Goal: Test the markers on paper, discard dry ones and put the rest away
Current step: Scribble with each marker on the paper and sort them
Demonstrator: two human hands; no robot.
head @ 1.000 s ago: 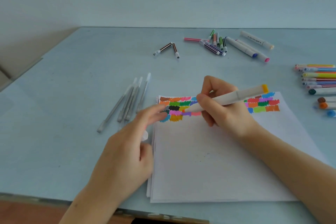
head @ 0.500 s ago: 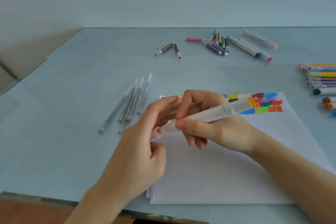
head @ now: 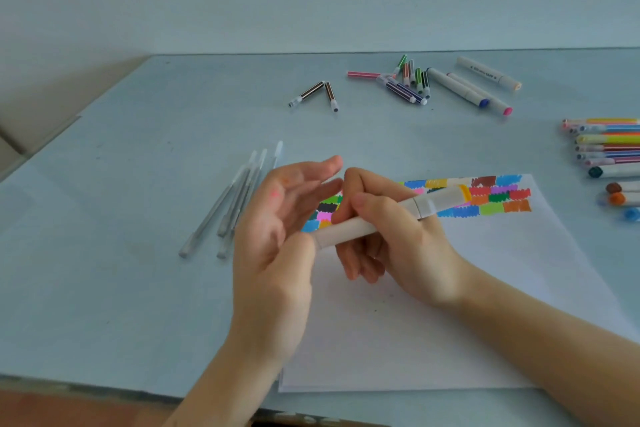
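A thick white marker [head: 349, 230] with a yellow end lies slanted in my right hand [head: 401, 253], which grips its middle above the sheet of paper [head: 450, 329]. My left hand [head: 273, 253] has its fingers spread, and its palm presses against the marker's near, capped end. Rows of coloured test patches [head: 491, 199] run across the top of the paper, partly hidden by both hands. Ink smudges show on my left fingers.
Several grey pens [head: 228, 215] lie left of the paper. At the back lie two brown markers [head: 318, 94], a cluster of small striped markers [head: 405, 87] and three thick white markers [head: 467, 90]. More markers [head: 606, 146] line the right edge. The table's front edge [head: 104, 388] is near.
My right hand lifted the marker off the paper and drew it toward me. My left hand brought the cap onto the near tip, then spread its fingers with the palm against that end.
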